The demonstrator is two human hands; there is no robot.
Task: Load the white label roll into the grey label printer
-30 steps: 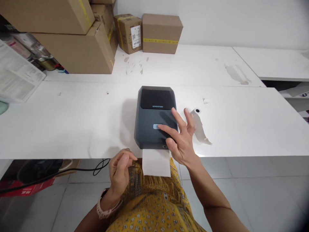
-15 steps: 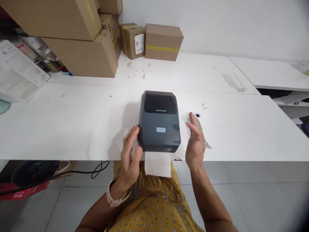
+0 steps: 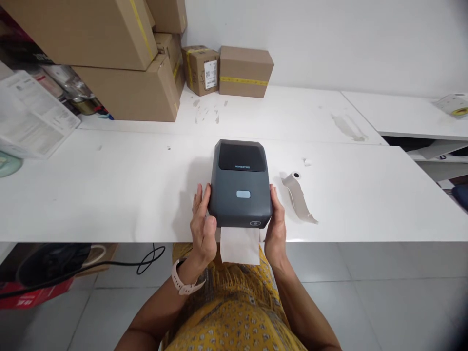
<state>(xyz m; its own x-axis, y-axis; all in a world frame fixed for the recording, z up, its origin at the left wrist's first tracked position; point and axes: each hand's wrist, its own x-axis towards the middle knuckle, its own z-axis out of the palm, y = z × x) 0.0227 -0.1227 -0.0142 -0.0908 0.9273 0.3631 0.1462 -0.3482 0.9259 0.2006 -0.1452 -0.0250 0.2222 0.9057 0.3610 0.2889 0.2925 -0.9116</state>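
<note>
A dark grey label printer [image 3: 239, 204] stands near the front edge of the white table. A strip of white paper [image 3: 240, 246] comes out at its front and hangs over the edge. My left hand [image 3: 203, 226] lies along the printer's left side, fingers on the casing and thumb by the front corner. On the opposite side, my right hand [image 3: 277, 226] has its fingers against the casing, so both hands hold the printer between them. The fingertips on the far side are partly hidden. Right of it lies a small paper roll [image 3: 297, 195], partly unrolled.
Cardboard boxes [image 3: 124, 92] are stacked at the back left, with two smaller boxes [image 3: 244, 73] against the wall. Papers [image 3: 32, 114] lean at the left. A white scrap [image 3: 307, 162] lies beyond the roll. A black cable [image 3: 124, 263] hangs below the table.
My right hand has moved left from above the paper roll onto the printer's right side. My left hand has stayed at the left side, shifting slightly.
</note>
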